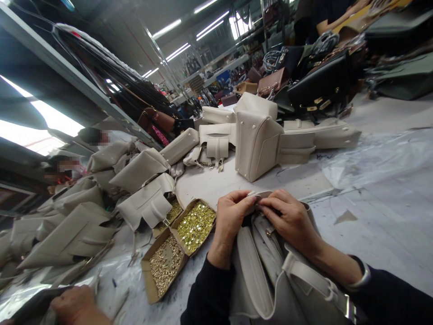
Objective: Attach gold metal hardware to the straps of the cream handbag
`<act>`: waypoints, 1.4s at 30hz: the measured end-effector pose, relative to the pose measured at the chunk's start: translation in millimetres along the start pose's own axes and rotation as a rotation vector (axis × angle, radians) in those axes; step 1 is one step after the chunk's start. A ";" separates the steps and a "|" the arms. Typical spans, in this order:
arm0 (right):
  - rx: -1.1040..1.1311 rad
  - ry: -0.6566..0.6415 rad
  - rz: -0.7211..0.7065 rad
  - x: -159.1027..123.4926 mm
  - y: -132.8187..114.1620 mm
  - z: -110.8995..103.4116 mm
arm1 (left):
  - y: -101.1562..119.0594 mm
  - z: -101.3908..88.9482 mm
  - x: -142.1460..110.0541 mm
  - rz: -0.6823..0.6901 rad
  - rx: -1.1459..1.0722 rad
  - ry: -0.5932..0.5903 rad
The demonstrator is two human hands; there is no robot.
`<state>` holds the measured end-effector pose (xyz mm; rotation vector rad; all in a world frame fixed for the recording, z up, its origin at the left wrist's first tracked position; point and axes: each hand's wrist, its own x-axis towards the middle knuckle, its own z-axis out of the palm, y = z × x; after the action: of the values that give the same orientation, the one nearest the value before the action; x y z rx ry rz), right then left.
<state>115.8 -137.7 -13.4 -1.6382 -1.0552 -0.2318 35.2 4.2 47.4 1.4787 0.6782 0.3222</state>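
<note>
Beige handbag [255, 280] sits open, low in the view; left hand [233, 214] and right hand [287, 216] hold its upper edge [265, 194] in a narrow pinch; strap buckle [349, 309] appears already fitted, while work at that edge looks unfinished; gold fittings [165, 266] lie in nearby cardboard trays [147, 280].

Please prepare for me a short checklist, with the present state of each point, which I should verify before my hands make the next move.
1. Left hand has a grip: ok, its fingers pinch the pale bag near its top.
2. Right hand works at the same spot: ok, fingertips close beside the left ones.
3. Small part seated between the fingertips: cannot tell, the fingers hide it.
4. Bright gold pieces nearby: ok, in a box beside the left forearm.
5. Co-worker's hand clear of yours: ok, apart at lower left.
</note>
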 end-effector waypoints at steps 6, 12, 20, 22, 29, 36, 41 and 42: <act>0.014 -0.003 0.024 0.2 0.4 -0.6 | 2.7 2.1 -1.0 0.007 0.000 -0.003; 0.021 -0.016 0.042 2.0 -0.6 -2.5 | 3.0 3.2 -2.4 0.014 0.025 -0.020; 0.065 -0.034 0.118 5.8 -2.6 -6.9 | 1.4 4.0 -1.2 0.037 0.027 -0.036; 0.055 -0.031 0.130 6.3 -3.3 -7.4 | 0.9 4.0 0.0 0.049 0.038 -0.046; 0.107 0.009 0.179 6.7 -2.8 -7.5 | -0.8 2.8 3.3 0.058 0.059 -0.065; 0.056 0.061 0.190 8.2 -3.4 -6.7 | 1.6 0.8 3.8 0.034 0.010 -0.099; 0.058 0.010 0.220 6.4 0.9 -4.8 | 2.5 -2.1 5.0 0.035 0.024 -0.127; 0.057 -0.011 0.228 5.9 1.8 -4.5 | 2.7 -2.4 5.1 0.032 0.023 -0.131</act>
<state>122.2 -138.5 -9.3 -1.6933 -0.8663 -0.0417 38.3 9.3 49.0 1.5198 0.5552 0.2400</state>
